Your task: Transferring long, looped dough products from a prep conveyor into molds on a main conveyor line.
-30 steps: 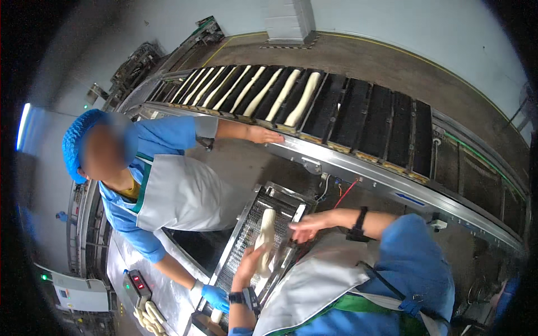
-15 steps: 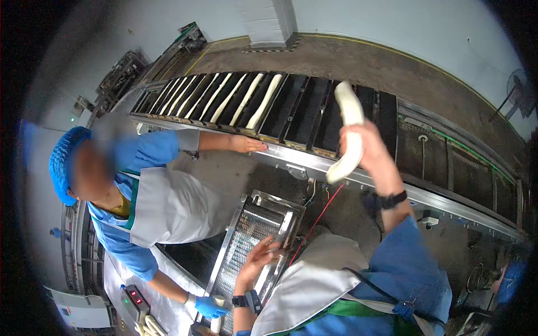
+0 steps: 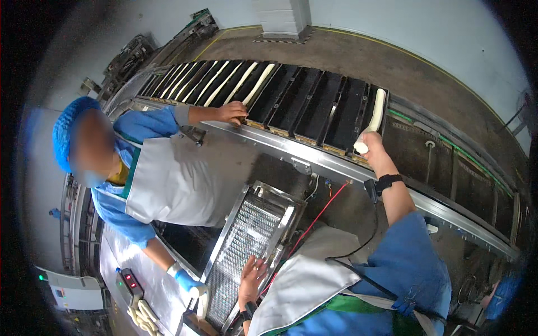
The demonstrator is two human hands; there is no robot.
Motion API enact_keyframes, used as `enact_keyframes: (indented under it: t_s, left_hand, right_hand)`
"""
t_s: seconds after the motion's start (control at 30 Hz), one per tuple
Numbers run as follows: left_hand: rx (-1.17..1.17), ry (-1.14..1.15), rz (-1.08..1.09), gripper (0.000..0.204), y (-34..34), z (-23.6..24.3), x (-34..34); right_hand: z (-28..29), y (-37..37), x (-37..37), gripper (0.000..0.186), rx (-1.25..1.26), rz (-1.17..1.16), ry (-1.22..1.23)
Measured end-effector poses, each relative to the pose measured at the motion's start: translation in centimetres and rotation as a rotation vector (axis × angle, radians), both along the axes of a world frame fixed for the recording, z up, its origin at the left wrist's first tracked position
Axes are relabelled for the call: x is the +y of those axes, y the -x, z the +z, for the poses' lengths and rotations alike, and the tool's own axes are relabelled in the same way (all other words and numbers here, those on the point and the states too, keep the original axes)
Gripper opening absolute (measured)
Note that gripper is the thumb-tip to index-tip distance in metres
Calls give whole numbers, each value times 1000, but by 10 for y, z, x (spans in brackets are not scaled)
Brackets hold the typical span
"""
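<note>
Head view: right hand [image 3: 374, 147] fingers clamp a pale dough stick [image 3: 376, 115] in a black conveyor tray [image 3: 350, 115]; left hand [image 3: 252, 278] fingers spread on a steel mesh tray [image 3: 246, 235].

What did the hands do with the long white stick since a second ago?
The right hand lifted the long white piece off the metal mesh tray, swung it up and laid it into a black slot of the conveyor, still gripping its end. The left hand stayed on the tray. The co-worker's hand stayed at the conveyor.
</note>
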State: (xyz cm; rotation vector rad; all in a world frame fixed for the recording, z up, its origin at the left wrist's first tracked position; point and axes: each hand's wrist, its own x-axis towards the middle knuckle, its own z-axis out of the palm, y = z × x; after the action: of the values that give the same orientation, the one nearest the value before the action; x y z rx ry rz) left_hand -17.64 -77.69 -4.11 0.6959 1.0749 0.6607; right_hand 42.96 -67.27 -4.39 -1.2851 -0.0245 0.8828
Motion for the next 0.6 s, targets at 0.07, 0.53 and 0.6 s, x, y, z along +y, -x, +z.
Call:
enact_keyframes:
  t_s: [0.07, 0.53, 0.6]
  left_hand:
    - [55, 14, 81, 64, -2, -3, -14]
    - [285, -32, 293, 52, 20, -18, -83]
    - [302, -75, 392, 48, 40, -29, -101]
  right_hand:
    - [-8, 3, 6, 25, -224, 130, 56]
    - [-19, 80, -28, 51, -1558, 395, 572]
    - [-3, 114, -58, 57, -1662, 493, 546]
